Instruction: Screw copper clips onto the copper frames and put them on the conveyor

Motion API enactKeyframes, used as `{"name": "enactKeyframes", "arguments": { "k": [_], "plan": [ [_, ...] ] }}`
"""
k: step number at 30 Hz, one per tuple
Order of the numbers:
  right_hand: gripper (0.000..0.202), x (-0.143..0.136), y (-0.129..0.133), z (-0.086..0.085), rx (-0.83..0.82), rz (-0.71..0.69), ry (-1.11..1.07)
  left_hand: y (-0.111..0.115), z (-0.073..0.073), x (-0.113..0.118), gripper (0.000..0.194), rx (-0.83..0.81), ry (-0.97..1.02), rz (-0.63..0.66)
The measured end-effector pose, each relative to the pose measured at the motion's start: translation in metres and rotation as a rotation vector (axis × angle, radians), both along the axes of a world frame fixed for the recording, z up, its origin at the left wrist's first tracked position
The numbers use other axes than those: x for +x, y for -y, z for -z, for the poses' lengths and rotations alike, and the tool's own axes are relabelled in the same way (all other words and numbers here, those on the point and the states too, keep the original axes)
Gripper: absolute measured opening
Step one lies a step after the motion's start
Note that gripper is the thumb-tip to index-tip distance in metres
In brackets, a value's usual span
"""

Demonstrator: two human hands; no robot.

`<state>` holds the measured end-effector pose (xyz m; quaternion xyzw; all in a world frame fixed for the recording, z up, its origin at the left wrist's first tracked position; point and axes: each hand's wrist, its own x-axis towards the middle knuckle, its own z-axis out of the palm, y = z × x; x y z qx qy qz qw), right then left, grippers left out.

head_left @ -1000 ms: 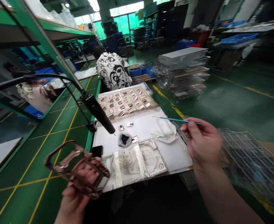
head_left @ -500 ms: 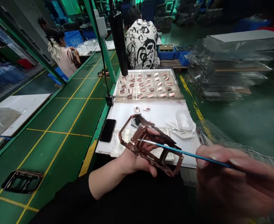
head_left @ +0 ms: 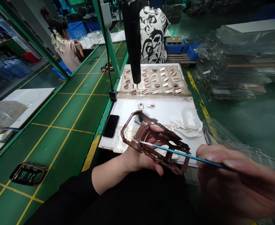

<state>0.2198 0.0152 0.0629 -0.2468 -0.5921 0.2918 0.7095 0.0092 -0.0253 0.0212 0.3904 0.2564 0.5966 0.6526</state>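
Note:
My left hand [head_left: 139, 159] grips a brown, open-windowed frame [head_left: 142, 134] from below, tilted above the white board. Its thumb lies along the near edge, and other fingers show through the opening. My right hand [head_left: 235, 175], partly blurred, pinches a thin blue brush [head_left: 174, 151]. The brush's pale tip meets or nearly meets the frame's left crossbar; exact contact is hard to tell. Beyond the frame, two small copper-coloured parts [head_left: 150, 105] lie on the white board [head_left: 170, 109]. A clear tray [head_left: 118, 90] behind them holds several similar pieces.
A black electric screwdriver [head_left: 134, 47] hangs over the tray. A phone [head_left: 111, 126] lies at the board's left. Another frame [head_left: 29, 174] rests on the green conveyor [head_left: 64, 112]. A clear box [head_left: 190, 118] sits on white cloth at right. Two people sit farther back.
The camera view has shifted, so the surroundings appear farther right and slightly higher. Both hands keep their hold, and the brush tip remains at the frame's left crossbar.

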Motion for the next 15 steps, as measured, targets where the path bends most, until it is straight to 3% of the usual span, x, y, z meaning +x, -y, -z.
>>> {"name": "enactKeyframes", "arguments": {
  "k": [6,12,15],
  "plan": [
    [0.011,0.001,0.002,0.001,-0.012,-0.006,0.009,-0.001,0.01,-0.001,0.125,-0.003,-0.054,0.009],
    [0.016,0.002,0.002,0.004,0.023,0.009,0.024,0.0,0.024,-0.002,0.116,0.136,-0.002,-0.014],
    [0.016,0.002,-0.003,0.005,0.048,0.047,0.003,0.002,0.024,-0.003,0.119,0.104,-0.014,-0.067]
  ]
}}
